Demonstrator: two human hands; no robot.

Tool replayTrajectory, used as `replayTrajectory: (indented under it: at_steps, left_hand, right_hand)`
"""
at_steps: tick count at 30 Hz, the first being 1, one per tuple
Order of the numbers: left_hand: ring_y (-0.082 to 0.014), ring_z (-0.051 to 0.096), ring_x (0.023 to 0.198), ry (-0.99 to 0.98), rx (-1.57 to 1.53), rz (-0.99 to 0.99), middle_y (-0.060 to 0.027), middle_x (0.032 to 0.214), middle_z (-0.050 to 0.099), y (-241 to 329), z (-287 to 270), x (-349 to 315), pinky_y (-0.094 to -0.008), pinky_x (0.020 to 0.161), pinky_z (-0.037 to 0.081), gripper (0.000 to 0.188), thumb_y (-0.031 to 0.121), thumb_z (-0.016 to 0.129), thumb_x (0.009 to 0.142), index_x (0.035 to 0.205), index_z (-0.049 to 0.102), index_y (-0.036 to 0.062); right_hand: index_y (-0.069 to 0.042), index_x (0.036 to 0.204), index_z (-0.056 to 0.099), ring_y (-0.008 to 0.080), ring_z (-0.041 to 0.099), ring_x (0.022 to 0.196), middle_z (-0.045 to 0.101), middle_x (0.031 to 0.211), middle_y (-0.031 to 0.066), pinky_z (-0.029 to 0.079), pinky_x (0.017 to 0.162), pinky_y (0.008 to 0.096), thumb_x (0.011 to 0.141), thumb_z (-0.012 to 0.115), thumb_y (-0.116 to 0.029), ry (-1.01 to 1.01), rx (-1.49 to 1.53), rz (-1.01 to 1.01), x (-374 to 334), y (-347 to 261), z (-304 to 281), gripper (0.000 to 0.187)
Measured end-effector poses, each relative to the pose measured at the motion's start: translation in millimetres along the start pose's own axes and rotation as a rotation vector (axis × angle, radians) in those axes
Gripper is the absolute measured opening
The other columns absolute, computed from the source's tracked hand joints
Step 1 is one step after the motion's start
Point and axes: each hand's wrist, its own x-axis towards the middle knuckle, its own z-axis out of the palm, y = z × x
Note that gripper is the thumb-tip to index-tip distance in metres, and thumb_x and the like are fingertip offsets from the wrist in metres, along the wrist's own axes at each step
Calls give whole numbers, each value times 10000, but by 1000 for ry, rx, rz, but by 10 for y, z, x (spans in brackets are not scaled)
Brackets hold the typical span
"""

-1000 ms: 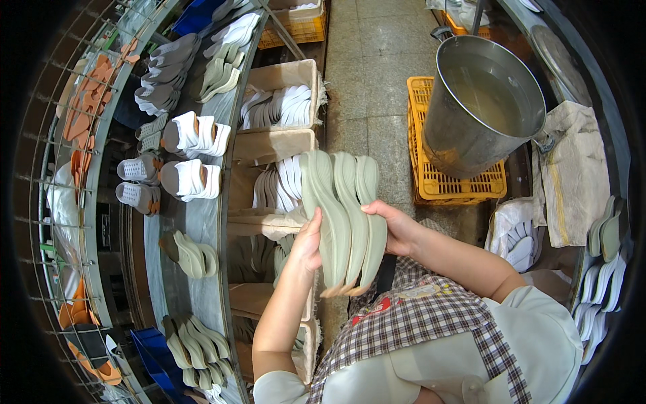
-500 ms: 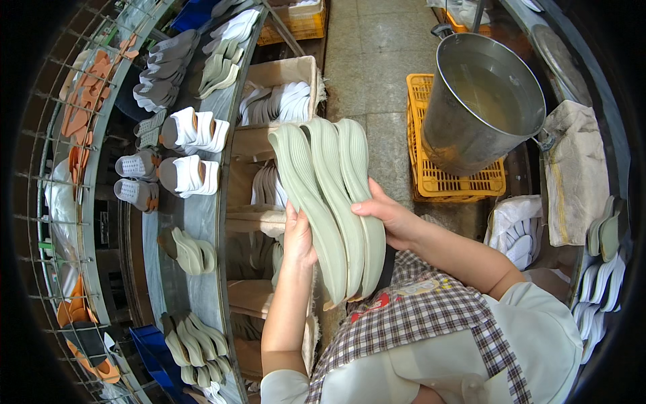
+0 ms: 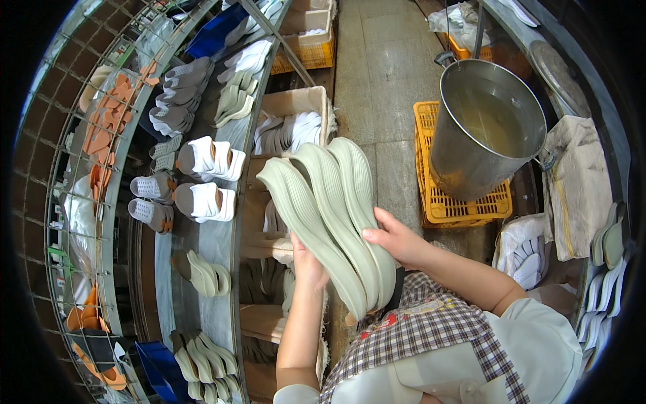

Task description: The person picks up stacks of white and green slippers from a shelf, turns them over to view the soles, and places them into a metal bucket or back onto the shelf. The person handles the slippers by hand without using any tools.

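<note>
Three pale green shoe soles [image 3: 330, 222], stacked side by side with ribbed edges, are held up in front of my apron. My left hand [image 3: 308, 264] grips the stack along its left edge, its fingers partly hidden underneath. On the other side, my right hand [image 3: 398, 237] clasps the stack, thumb against the edge of the rightmost sole. Similar green soles [image 3: 206, 275] rest on the long grey bench at the left, and a larger group of green soles [image 3: 205, 357] lies nearer to me on it.
A metal bucket of cloudy liquid [image 3: 488, 128] stands on a yellow crate [image 3: 464, 210] at the right. Fabric-lined bins [image 3: 296, 104] line the bench's side. White soles with brown parts [image 3: 208, 178] and grey perforated shoes [image 3: 152, 200] sit on the left. Wire mesh [image 3: 50, 222] borders the far left.
My hands still grip the soles. The stack has tilted, its far end now leaning further left and fanned slightly apart. The whole view has shifted, with the surroundings lower and further right.
</note>
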Motion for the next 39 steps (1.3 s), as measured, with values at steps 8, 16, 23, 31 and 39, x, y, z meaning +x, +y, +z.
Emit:
replayTrajectory:
  at_steps: [8, 16, 23, 31, 39]
  left_hand:
    - [-256, 592, 1013, -53, 111, 77, -155, 1185, 554, -5, -133, -1, -379, 840, 525, 406, 123, 568, 896, 1263, 456, -11]
    - [-251, 506, 1162, -92, -32, 12, -110, 1318, 478, -121, -423, 60, -406, 959, 442, 482, 277, 505, 940, 1362, 379, 81]
    - [-250, 457, 1214, -58, 809, 322, -115, 1356, 435, 9, -249, -85, -421, 1010, 389, 528, 312, 498, 941, 1383, 328, 77]
    - [-234, 576, 1057, -97, -130, -145, -133, 1216, 542, 188, 28, -318, -341, 874, 501, 446, 154, 560, 905, 1306, 416, 24]
    - [-210, 589, 1007, -113, -38, -115, -115, 1197, 548, 169, 60, -211, -348, 838, 519, 472, 236, 562, 910, 1295, 414, 8]
  right_hand:
    - [14, 1319, 394, 292, 329, 1252, 356, 1255, 167, 281, 1055, 390, 850, 633, -310, -131, -375, -145, 28, 7, -211, 618]
    - [8, 1375, 308, 246, 265, 1315, 235, 1331, 103, 252, 1098, 380, 822, 653, -73, -229, -160, -151, 94, 18, -210, 656]
    - [-69, 1380, 339, 286, 314, 1299, 298, 1351, 133, 274, 1095, 384, 820, 617, -73, -208, -548, -361, 99, -158, -244, 626]
    - [-75, 1077, 515, 241, 391, 1268, 312, 1455, 145, 305, 1070, 371, 894, 481, -13, -333, 178, -158, 247, -188, -347, 196]
    - [-113, 1022, 426, 209, 333, 1299, 271, 1461, 155, 289, 1060, 368, 844, 639, -121, -294, 145, -265, 46, -66, -124, 277]
